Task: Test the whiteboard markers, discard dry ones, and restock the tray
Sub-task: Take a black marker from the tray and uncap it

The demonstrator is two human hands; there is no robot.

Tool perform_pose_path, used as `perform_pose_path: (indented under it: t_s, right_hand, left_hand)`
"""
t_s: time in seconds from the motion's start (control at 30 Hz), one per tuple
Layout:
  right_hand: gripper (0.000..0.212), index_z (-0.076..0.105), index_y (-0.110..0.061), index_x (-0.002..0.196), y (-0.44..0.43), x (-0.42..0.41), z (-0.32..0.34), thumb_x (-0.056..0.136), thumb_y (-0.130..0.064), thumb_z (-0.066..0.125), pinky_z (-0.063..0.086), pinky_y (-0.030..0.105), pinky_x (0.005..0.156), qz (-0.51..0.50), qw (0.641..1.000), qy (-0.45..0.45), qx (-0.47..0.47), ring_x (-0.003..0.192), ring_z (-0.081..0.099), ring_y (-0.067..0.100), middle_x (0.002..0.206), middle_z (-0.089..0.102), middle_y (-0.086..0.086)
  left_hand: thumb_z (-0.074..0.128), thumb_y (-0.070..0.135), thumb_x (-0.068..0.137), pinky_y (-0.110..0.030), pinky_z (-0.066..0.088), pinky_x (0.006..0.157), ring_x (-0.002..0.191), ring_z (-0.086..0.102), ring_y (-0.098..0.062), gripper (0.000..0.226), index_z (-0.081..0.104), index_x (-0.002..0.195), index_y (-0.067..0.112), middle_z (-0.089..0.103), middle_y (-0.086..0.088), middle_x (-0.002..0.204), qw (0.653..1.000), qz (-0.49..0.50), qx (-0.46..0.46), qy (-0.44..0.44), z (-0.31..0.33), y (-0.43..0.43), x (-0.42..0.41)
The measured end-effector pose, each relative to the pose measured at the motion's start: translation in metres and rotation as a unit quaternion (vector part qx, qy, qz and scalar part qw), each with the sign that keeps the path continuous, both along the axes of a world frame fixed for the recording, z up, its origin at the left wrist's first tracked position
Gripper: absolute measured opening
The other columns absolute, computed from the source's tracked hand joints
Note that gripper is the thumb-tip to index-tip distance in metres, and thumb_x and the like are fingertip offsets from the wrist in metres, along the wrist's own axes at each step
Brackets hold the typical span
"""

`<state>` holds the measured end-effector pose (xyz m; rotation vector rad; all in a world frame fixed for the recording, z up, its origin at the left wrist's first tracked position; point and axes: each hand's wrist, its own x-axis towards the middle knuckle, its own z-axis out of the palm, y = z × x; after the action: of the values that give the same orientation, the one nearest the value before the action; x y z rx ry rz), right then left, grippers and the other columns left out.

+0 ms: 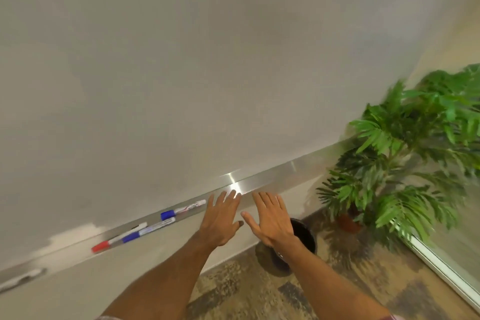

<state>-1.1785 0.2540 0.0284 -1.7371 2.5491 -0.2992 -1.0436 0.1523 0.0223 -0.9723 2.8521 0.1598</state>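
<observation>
A blank whiteboard [181, 73] fills most of the view, with a metal tray [259, 184] running along its lower edge. On the tray lie a blue-capped marker [183, 211], a second blue-capped marker [148, 230] and a red-capped marker [118, 239]. Another white marker [19, 279] lies blurred at the far left. My left hand [220, 218] and my right hand [270, 218] are held side by side in front of the tray, fingers straight and spread, holding nothing. The left fingertips lie at the tray's edge, just right of the markers.
A black bin [304, 236] stands on the patterned carpet below my right hand, partly hidden by it. A potted green plant [405, 153] fills the right corner beside a glass wall with a white frame [441, 265].
</observation>
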Motion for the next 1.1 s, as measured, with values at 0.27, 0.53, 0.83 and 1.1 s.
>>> perform_pose_path:
  t_s: [0.27,0.53,0.83,1.1]
  right_hand:
    - [0.077,0.028,-0.021,0.147,-0.019,0.072,0.012,0.089,-0.069,0.012,0.007,0.037,0.116,0.145,0.989,-0.012,-0.014,0.141,0.022,0.02,0.151,0.031,0.001]
    - [0.098,0.025,-0.022,0.148,-0.042,0.163,0.009,0.076,-0.078,-0.011,0.01,0.043,0.118,0.25,0.968,-0.03,0.006,0.143,0.018,0.02,0.154,0.027,0.0]
    - [0.109,0.005,-0.025,0.151,-0.062,0.299,0.014,0.062,-0.079,-0.026,-0.004,0.041,0.118,0.336,0.941,-0.026,0.041,0.146,0.001,0.018,0.159,0.005,-0.003]
    - [0.1,0.009,-0.026,0.151,-0.063,0.438,0.023,0.069,-0.079,-0.014,0.001,0.043,0.118,0.396,0.917,-0.028,0.021,0.146,0.008,0.019,0.158,0.011,-0.003]
  left_hand:
    - [0.029,0.053,0.1,-0.046,-0.006,0.118,0.149,-0.005,-0.022,0.07,-0.001,0.155,0.022,-0.002,0.0,0.163,0.989,0.14,-0.009,0.039,0.006,0.012,0.085]
    - [0.011,0.067,0.094,-0.048,-0.015,0.112,0.149,-0.007,-0.027,0.077,-0.001,0.155,0.022,-0.008,-0.001,0.161,0.967,0.254,-0.033,0.003,-0.003,0.026,0.195]
    - [-0.048,0.075,0.044,-0.051,-0.012,0.115,0.148,-0.012,-0.026,0.127,-0.009,0.154,0.023,-0.013,-0.002,0.161,0.933,0.359,-0.036,0.011,0.013,0.045,0.33]
    - [-0.045,0.076,0.046,-0.051,-0.014,0.114,0.148,-0.012,-0.026,0.121,-0.012,0.153,0.028,-0.014,0.0,0.161,0.906,0.421,-0.036,0.002,0.018,0.062,0.47]
